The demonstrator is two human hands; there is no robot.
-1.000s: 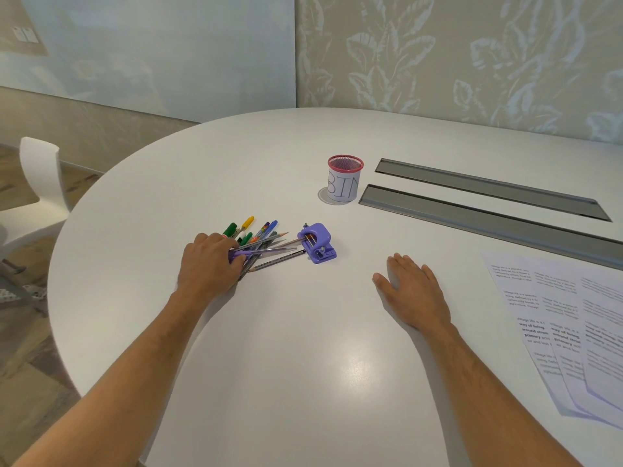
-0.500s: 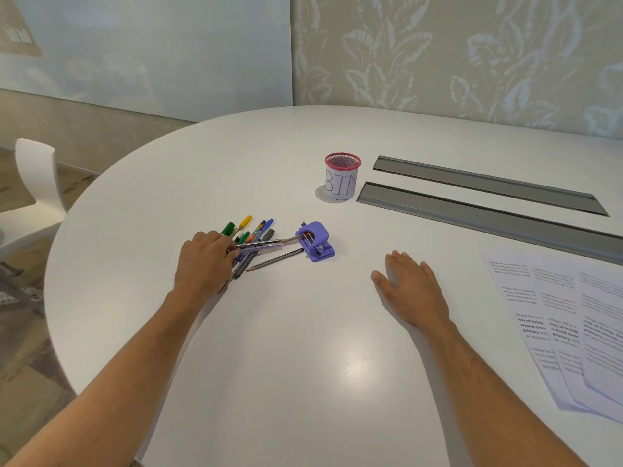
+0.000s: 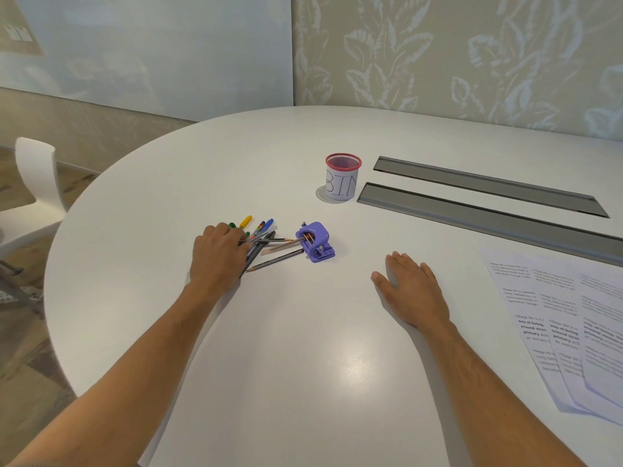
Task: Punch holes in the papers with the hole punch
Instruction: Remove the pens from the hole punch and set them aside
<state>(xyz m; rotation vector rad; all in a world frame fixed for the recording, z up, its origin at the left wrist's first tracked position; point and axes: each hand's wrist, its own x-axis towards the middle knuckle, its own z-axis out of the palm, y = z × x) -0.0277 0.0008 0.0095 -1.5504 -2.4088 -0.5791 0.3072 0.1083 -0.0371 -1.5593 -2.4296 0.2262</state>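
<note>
White table (image 3: 303, 348), hands flat, apart.

Office meeting room. Large white oval conference table (image 3: 303, 382), two grey cable-access flaps (image 3: 485, 217) recessed in top at 2 o'clock. White moulded chair (image 3: 37, 183) at 9 o'clock. Wall at 12 o'clock: pale frosted panel (image 3: 151, 52) beside leaf-pattern wallcovering (image 3: 455, 55). Desk stationery: mesh pot (image 3: 342, 177) marked "BIN", pens (image 3: 263, 241), printed sheets (image 3: 569, 318) at 3 o'clock.

Left hand (image 3: 219, 254) rests on pens (image 3: 261, 235) beside the purple hole punch (image 3: 316, 242); right hand (image 3: 413, 291) lies flat near papers (image 3: 569, 318).
</note>
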